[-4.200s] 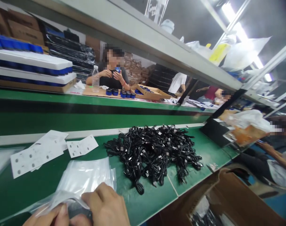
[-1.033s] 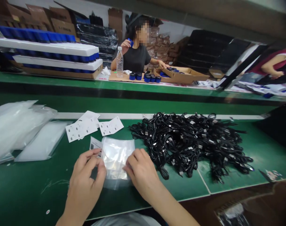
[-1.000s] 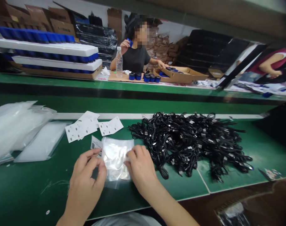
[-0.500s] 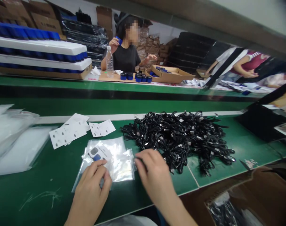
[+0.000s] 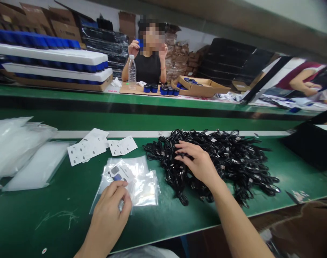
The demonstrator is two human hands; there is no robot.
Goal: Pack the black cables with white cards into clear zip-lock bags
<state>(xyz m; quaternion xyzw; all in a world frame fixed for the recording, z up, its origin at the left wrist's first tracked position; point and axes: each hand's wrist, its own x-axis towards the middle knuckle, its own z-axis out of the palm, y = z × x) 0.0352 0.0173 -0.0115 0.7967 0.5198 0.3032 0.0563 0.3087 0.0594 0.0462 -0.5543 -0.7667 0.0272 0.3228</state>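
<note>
My left hand [image 5: 112,208] rests on a small stack of clear plastic bags [image 5: 146,191], its thumb and fingers curled in a pinch on the near part of the top bag. Inside or under that clear film shows a printed leaflet [image 5: 123,170] with dark and blue speaker-like pictures. Over the left part of a heap of coiled black USB cables [image 5: 222,157] is my right hand [image 5: 197,161]. Its thumb and fingers are apart, with dark cable showing between them; no cable is plainly gripped.
White printed leaflets [image 5: 89,147] lie behind the bags. More plastic bags [image 5: 20,154] are piled at left. Across a raised green ledge, a person [image 5: 146,68] holds a blue item beside a bottle [image 5: 132,73], blue-black round items [image 5: 167,90] and a cardboard tray [image 5: 199,87].
My right hand has moved from the right edge of the bags to the cable heap. My left hand stays on the bags. The person opposite has raised their other hand.
</note>
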